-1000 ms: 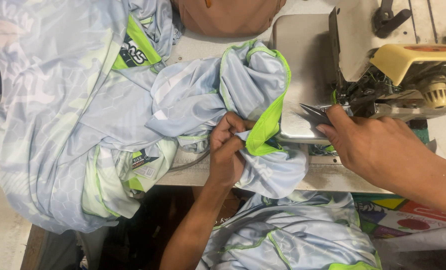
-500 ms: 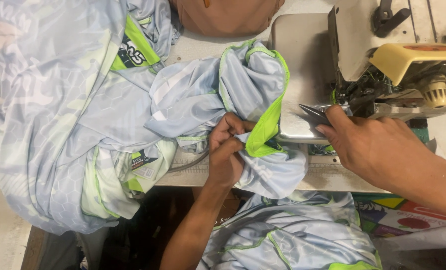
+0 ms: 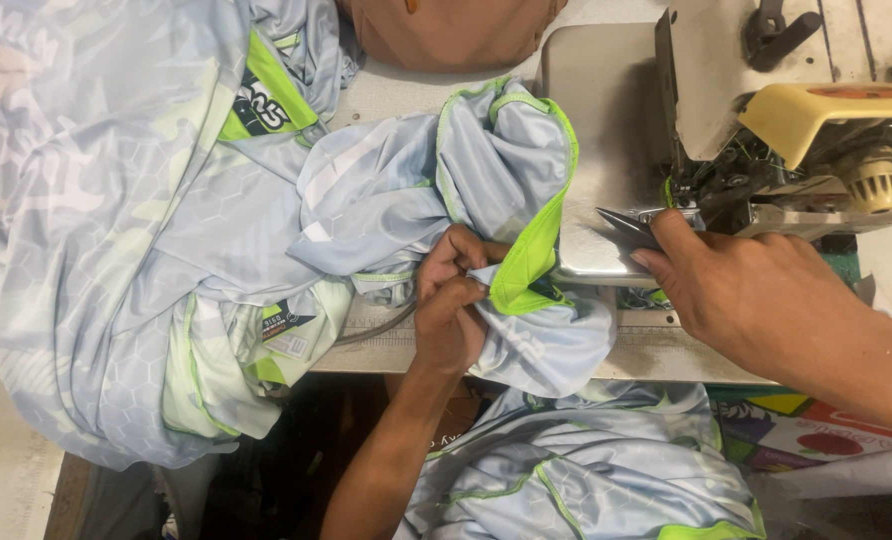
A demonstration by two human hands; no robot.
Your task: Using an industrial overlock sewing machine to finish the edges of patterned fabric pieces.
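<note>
Little has shifted: left hand (image 3: 451, 305) still pinches green-trimmed garment (image 3: 526, 250); right hand (image 3: 741, 290) grips snips (image 3: 626, 228) above colourful package (image 3: 806, 435).

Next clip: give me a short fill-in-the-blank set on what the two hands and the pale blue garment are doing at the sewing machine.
1. The left hand pinches the pale blue garment at its bright ____ trim.
2. The right hand holds small metal ____ beside the sewing machine.
3. The machine's guard cover is coloured ____.
4. Another pale blue garment lies ____ the table edge.

Missing words: green; snips; yellow; below
</note>
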